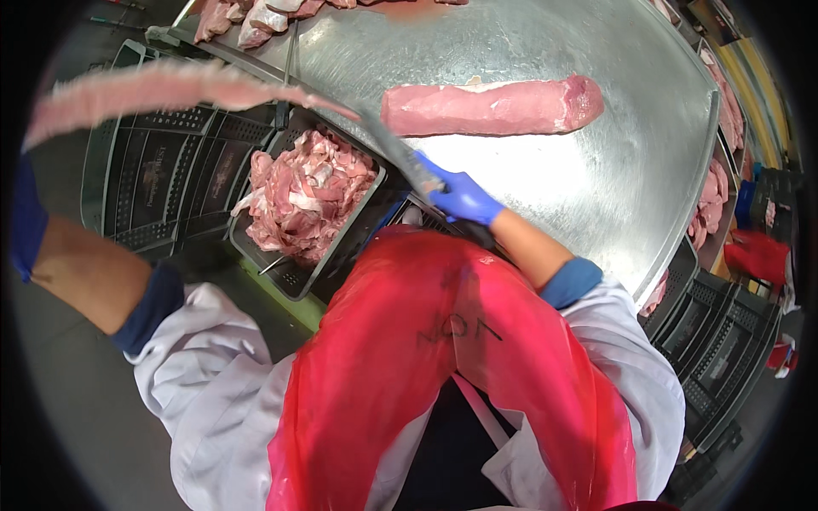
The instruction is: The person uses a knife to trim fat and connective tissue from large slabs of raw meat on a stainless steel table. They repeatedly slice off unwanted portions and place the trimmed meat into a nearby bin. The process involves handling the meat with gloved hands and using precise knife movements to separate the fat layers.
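gloves of blue cover both hands. the left hand (25, 217) sits at the far left rim, mostly cut off by the edge of the view, so i cannot tell how its fingers are set; it looks to be holding one end of a long strip of trimmed meat (162, 85) that sweeps, blurred, up and across toward the middle, above stacked dark plastic crates (170, 170).

just right of the crates stands a grey bin (294, 277) heaped with pale pink trimmings (302, 196), fat and scraps together. judging by that heap, a good deal of trimming is already done.

further right, the right hand (464, 200) is closed in a fist around the handle of a knife (388, 140), whose blade points up and left, toward the near end of the strip. the hand rests at the near edge of the steel table (596, 179), just above the red apron (443, 358).

beyond the hand lies a whole pork loin (490, 106), long and smooth, flat on the bare steel and apart from everything else. it looks cleanly trimmed on the side that shows; the strip seems to be the piece taken off it, not yet dropped in the bin.

more cuts of meat (247, 17) lie at the table's far edge, and others (711, 200) sit along the right side, so work seems to remain.
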Demonstrator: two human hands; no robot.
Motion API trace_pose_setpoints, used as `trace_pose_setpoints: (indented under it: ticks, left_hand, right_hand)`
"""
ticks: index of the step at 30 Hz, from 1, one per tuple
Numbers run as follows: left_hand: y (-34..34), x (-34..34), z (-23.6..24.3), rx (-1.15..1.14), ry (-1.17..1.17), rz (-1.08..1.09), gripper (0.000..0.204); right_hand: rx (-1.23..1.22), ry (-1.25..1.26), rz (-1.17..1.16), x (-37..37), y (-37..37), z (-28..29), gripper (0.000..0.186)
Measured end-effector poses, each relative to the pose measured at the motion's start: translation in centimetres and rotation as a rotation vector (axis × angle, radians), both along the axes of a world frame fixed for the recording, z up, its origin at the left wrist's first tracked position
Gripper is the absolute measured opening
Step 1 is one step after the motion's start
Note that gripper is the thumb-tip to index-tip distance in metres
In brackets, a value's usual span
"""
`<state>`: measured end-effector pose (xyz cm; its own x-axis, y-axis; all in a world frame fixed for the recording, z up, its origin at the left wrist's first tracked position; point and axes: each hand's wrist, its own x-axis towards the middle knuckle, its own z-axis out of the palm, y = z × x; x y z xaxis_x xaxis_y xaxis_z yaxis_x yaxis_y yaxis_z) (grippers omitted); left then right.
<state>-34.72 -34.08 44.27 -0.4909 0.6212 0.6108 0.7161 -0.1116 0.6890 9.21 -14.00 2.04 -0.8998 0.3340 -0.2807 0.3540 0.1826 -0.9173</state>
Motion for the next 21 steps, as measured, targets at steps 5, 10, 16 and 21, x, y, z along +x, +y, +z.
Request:
trace_pose_setpoints:
  ticks: [5,10,16,21]
  left_hand:
    - [-11.8,-7.8,-2.4,-0.195,-0.064,0.399,0.02]
    - [-1.9,-4.2,-23.8,-0.825,0.43,0.385,0.05]
    - [23.0,17.6,-45.4,-0.6,0.401,-0.285,0.069]
    - [24.5,28.2,-45.9,-0.768,0.486,-0.573,0.061]
  right_hand:
    - [0.055,0.139,-0.67,9.3,15.0,-3.0,0.08]
    - [0.062,-0.064,-0.936,11.3,23.7,-4.2,0.082]
    - [0.508,-0.194,-0.949,11.8,28.3,-7.6,0.081]
    - [0.452,-0.358,-1.046,13.9,33.8,-7.7,0.079]
